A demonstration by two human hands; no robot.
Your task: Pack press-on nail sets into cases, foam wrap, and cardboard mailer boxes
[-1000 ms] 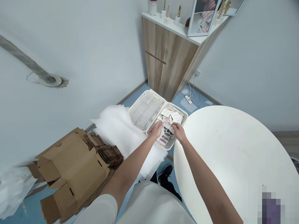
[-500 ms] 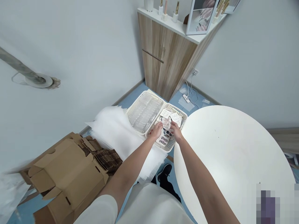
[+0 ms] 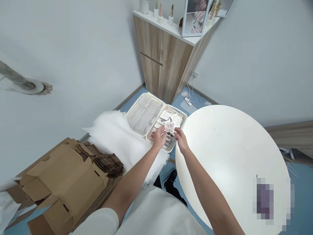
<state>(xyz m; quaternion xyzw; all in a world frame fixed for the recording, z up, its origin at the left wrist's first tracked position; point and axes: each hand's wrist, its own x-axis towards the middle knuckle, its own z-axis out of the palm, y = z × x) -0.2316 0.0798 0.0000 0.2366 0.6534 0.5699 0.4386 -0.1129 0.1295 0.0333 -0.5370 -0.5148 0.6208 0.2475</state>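
Observation:
Both of my hands reach over a white slotted basket point(image 3: 183, 119) filled with several small packs of press-on nails. My left hand point(image 3: 158, 138) and my right hand point(image 3: 180, 139) pinch one pack point(image 3: 169, 127) between them and hold it just above the others. The fingers of both hands are closed on its edges. A second white basket point(image 3: 136, 108) right beside it on the left holds clear plastic trays.
A stack of white foam sheets point(image 3: 117, 138) lies left of the baskets. Flattened cardboard boxes point(image 3: 61, 182) pile up at lower left. A round white table point(image 3: 234, 156) fills the right. A wooden cabinet point(image 3: 166, 62) stands in the corner, a power strip point(image 3: 187, 101) on the blue floor.
My hands have lifted a single pack off the pile and drawn it slightly toward me. The camera has swung to the right, so everything sits further left in view.

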